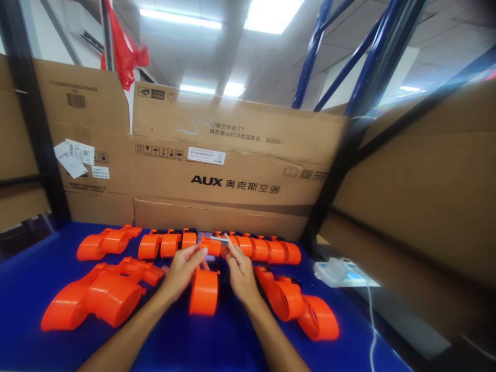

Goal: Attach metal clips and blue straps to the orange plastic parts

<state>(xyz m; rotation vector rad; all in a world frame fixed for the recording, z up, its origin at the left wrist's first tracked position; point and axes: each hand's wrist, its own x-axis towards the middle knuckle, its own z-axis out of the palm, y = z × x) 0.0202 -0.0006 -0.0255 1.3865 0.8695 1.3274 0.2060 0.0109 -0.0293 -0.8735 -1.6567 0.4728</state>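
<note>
My left hand (186, 271) has its fingers closed on the left side of an orange plastic ring-shaped part (210, 247), held above the blue table. My right hand (239, 268) pinches a thin pale strip (219, 238) that lies across the top of this part. Whether the right fingers also grip the orange part is hard to tell. Just below and between my hands, another orange ring-shaped part (204, 293) stands on the table. A pale purple object (205, 236) is partly hidden behind the held part.
Several more orange parts stand in a back row (259, 250), in a left group (93, 297) and at the right (296, 305). A white power strip (344, 272) with a cable lies on the right. Cardboard sheets (232, 129) wall the blue table (170, 346) at the back.
</note>
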